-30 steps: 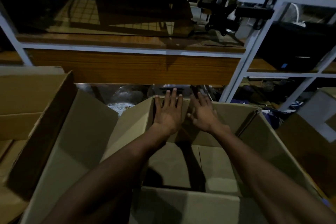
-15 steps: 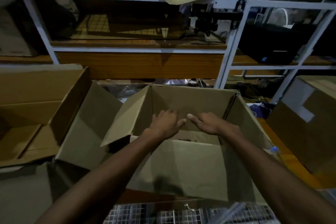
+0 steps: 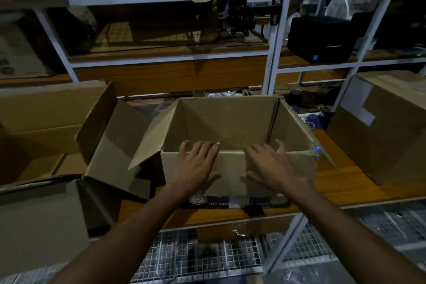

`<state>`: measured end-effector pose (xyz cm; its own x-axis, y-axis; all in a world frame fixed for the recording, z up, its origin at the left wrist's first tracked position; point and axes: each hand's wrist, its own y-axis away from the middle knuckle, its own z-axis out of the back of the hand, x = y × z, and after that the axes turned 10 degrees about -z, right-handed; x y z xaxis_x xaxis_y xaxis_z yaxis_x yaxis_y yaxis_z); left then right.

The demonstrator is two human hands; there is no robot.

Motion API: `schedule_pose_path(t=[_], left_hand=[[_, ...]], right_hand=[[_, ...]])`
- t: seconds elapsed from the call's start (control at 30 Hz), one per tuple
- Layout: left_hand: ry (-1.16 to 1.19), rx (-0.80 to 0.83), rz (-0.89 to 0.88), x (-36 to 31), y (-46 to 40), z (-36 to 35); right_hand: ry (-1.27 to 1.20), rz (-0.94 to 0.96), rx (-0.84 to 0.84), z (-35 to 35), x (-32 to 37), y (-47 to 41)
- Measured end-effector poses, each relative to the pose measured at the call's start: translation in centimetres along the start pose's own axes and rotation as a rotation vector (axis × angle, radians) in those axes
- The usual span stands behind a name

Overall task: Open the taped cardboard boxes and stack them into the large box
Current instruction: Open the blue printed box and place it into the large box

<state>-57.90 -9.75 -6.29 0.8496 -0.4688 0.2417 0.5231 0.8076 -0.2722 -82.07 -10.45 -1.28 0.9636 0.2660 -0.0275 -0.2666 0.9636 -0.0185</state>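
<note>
Across the far side: white metal shelving (image 3: 274, 57), wooden boards on its levels, cartons and dark equipment stowed above. Lower down, near: orange-brown wooden worktop (image 3: 359, 182), a wire mesh rack (image 3: 207, 258) below its near edge.

At far left on the worktop: large box (image 3: 41, 122), open, flaps raised, brown interior in view. Nearest at left: grey-brown carton (image 3: 34, 221), closed top facing the camera. At far right: another closed carton (image 3: 387, 131), pale tape strips across its near corner.

At centre: open cardboard box (image 3: 230, 122), standing upright on the worktop, just right of the large box and touching a loose folded flap between them. Left flap splayed outward and down; right flap tilted outward. Dark printed band with white lettering along the bottom of the near wall, partly unreadable. Small blue-and-white object at the near right corner of the rim, too blurred to identify.

On the near wall of that box: left hand (image 3: 198, 166), flat, fingers straight and spread, fingertips reaching the top rim, thumb pointing inward. Beside it, a little apart to the right: right hand (image 3: 268, 166), likewise flat and spread against the same wall, fingertips at the rim, thumb pointing inward. Nothing gripped by either; both forearms stretched forward from the near edge.
</note>
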Motion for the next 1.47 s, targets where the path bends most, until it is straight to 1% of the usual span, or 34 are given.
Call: schedule_pose_path(t=[0.13, 0.23, 0.37, 0.6, 0.73, 0.87, 1.1, 1.3, 1.47], left_hand=[[-0.039, 0.007, 0.054, -0.6, 1.4, -1.0], [-0.056, 0.01, 0.091, -1.2, 2.4, -1.4], [-0.082, -0.01, 0.115, -1.5, 2.9, -1.0], [-0.152, -0.219, 0.13, -0.5, 0.7, 4.5], [-0.213, -0.346, 0.13, 0.9, -0.5, 9.5], [-0.291, -0.476, 0.144, 3.4, -1.0, 15.0], [-0.452, -0.546, 0.213, 9.3, 1.3, 22.8], [-0.543, -0.498, 0.325, 14.5, 7.1, 26.7], [-0.613, -0.469, 0.411, 19.1, 13.7, 28.6]], right_hand=[[0.015, -0.105, -0.16, -1.8, 0.2, 0.3], [-0.08, -0.103, -0.303, -2.6, 0.2, 0.0], [-0.207, -0.099, -0.438, -1.7, 0.1, -0.2], [-0.286, -0.062, -0.628, 4.1, -0.6, 0.2], [-0.254, -0.007, -0.746, 9.9, -0.5, 0.6], [-0.25, 0.063, -0.849, 16.4, 0.9, 0.8], [-0.273, 0.165, -0.977, 24.1, 6.5, -0.1], [-0.302, 0.282, -1.024, 27.2, 14.1, -1.3], [-0.352, 0.391, -1.038, 28.7, 22.2, -2.1]])
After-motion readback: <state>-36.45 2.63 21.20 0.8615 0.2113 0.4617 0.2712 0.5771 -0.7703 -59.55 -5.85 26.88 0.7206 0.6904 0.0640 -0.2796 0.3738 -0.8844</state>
